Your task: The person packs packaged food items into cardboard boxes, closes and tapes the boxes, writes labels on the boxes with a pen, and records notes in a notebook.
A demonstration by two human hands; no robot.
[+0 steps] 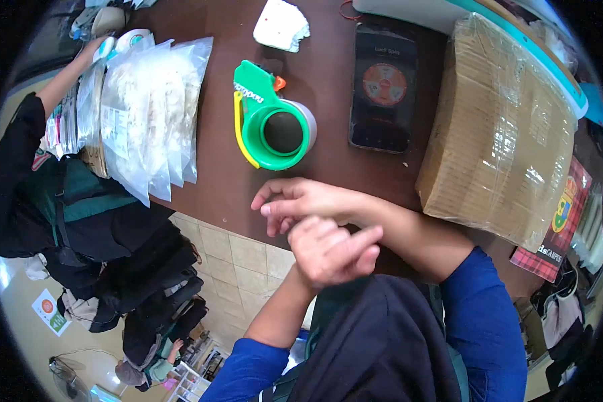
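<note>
My left hand (329, 252) is in front of my body at the table edge, its fingers curled in and its thumb stretched to the right. No object shows in it. Just beyond and partly behind it, my right hand (303, 203) reaches leftward over the table edge, fingers loosely bent and apart, holding nothing. Nearest to the right hand stands a green tape dispenser (253, 127) with a yellow strip and a roll of tape in it. A phone (384, 87) with a "Luck Spin" screen lies face up farther back.
On the right is a tape-wrapped cardboard box (499, 127), with a red plaid packet (549, 241) beside it. Clear plastic bags (151, 110) stand at the left; another person's hand (90, 53) is behind them. A torn white piece (281, 25) lies on the brown table (221, 194).
</note>
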